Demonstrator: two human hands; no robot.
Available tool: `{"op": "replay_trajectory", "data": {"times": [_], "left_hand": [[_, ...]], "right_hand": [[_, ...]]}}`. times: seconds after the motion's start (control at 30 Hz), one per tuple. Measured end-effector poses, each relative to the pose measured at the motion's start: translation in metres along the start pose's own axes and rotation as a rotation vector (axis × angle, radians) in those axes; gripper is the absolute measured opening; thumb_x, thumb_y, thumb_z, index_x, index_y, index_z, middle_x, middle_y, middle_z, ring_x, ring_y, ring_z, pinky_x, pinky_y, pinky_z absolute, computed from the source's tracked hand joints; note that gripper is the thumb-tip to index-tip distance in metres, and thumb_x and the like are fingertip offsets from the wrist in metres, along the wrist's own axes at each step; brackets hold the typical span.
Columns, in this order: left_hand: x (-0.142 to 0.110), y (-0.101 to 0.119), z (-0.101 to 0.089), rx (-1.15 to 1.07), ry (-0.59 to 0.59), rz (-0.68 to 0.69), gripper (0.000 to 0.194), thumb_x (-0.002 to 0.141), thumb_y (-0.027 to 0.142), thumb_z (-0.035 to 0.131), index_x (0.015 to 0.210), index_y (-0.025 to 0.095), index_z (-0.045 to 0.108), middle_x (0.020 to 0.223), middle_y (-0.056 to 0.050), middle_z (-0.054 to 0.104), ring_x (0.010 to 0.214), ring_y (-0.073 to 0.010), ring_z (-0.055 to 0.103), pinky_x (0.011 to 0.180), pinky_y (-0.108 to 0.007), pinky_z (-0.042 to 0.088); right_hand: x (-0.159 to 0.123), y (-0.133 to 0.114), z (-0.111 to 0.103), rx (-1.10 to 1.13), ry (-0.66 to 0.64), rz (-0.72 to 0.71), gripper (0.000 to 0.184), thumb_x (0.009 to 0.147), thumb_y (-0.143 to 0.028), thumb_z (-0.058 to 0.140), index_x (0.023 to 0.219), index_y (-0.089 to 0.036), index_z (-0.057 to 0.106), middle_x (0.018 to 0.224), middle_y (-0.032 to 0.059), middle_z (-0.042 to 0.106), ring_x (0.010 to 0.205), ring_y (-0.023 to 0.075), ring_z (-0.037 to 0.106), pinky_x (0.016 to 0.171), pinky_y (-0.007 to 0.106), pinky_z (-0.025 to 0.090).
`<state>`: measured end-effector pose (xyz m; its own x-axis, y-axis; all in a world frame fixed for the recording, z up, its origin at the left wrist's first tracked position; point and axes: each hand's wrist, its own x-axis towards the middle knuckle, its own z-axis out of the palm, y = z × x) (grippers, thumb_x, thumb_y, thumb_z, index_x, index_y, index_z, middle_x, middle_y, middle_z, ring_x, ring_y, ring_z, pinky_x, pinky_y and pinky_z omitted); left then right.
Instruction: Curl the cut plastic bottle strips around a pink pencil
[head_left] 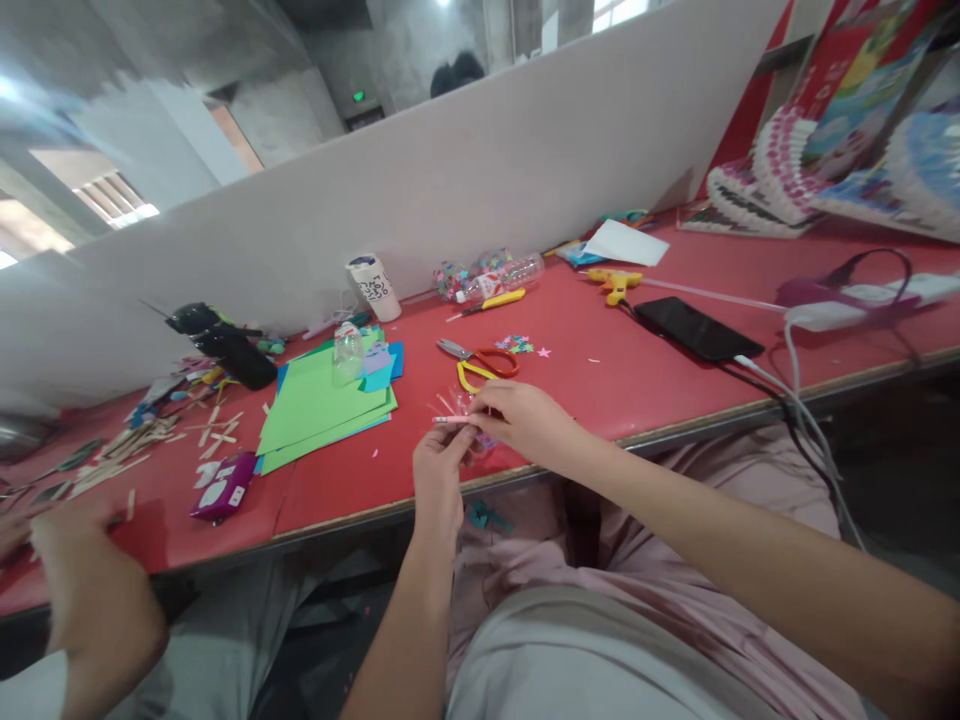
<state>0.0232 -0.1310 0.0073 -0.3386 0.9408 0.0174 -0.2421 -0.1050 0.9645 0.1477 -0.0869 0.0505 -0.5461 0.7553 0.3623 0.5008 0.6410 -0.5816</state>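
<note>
At the table's front edge, my left hand (439, 465) and my right hand (514, 412) meet with their fingertips closed. Between them they pinch a thin pale pink strip (450, 419), whose left end sticks out past my left fingers. Clear plastic pieces (450, 402), thin and spread out, show just behind the fingers, partly hidden by them. Beyond my hands lies a pair of scissors (480, 362) with red and yellow handles. Small coloured paper stars (517, 344) are scattered beside the scissors.
Green paper sheets (315, 400) carry a clear plastic cup (347, 350). Behind stand a patterned white tumbler (373, 288), a plastic bottle (517, 270) and a yellow cutter (501, 299). A yellow glue gun (615, 282) and a cabled phone (697, 328) lie right. Another person's arm (97, 590) is at left.
</note>
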Motion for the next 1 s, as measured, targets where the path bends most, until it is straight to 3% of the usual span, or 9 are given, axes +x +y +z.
{"op": "replay_trajectory", "data": {"times": [0.17,0.4,0.57,1.0], "left_hand": [[0.0006,0.0015,-0.0032,0.008,-0.009,-0.021,0.019,0.057,0.025,0.074,0.068,0.012,0.067,0.053,0.003,0.059,0.045,-0.0047,0.045,0.045,-0.018,0.030],[-0.0001,-0.0020,-0.0018,-0.006,0.027,0.004,0.016,0.058,0.026,0.072,0.065,0.014,0.066,0.055,0.004,0.058,0.048,-0.0055,0.047,0.050,-0.018,0.035],[-0.0004,-0.0044,-0.0012,0.028,0.033,0.039,0.019,0.059,0.027,0.073,0.070,0.014,0.068,0.059,0.002,0.061,0.051,-0.0069,0.050,0.050,-0.018,0.037],[-0.0008,-0.0078,-0.0093,0.138,0.007,0.172,0.011,0.068,0.026,0.069,0.073,0.016,0.069,0.065,0.001,0.065,0.061,-0.0107,0.057,0.059,-0.021,0.044]], "right_hand": [[0.0001,0.0019,0.0003,-0.021,-0.011,-0.011,0.011,0.082,-0.011,0.055,0.074,-0.013,0.062,0.074,0.0034,0.061,0.071,0.0134,0.054,0.063,0.023,0.035],[-0.0030,-0.0009,0.0014,-0.084,-0.022,-0.086,0.017,0.086,-0.012,0.049,0.075,-0.012,0.062,0.082,0.0082,0.059,0.075,0.0161,0.052,0.065,0.026,0.033],[0.0004,0.0035,-0.0037,-0.027,-0.050,-0.113,0.013,0.083,-0.012,0.055,0.073,-0.014,0.063,0.074,0.0031,0.058,0.070,0.0129,0.052,0.063,0.022,0.034],[0.0051,0.0041,-0.0061,0.064,-0.079,0.007,0.015,0.081,-0.012,0.055,0.070,-0.012,0.065,0.063,-0.0003,0.060,0.058,0.0094,0.051,0.054,0.020,0.033]]}}
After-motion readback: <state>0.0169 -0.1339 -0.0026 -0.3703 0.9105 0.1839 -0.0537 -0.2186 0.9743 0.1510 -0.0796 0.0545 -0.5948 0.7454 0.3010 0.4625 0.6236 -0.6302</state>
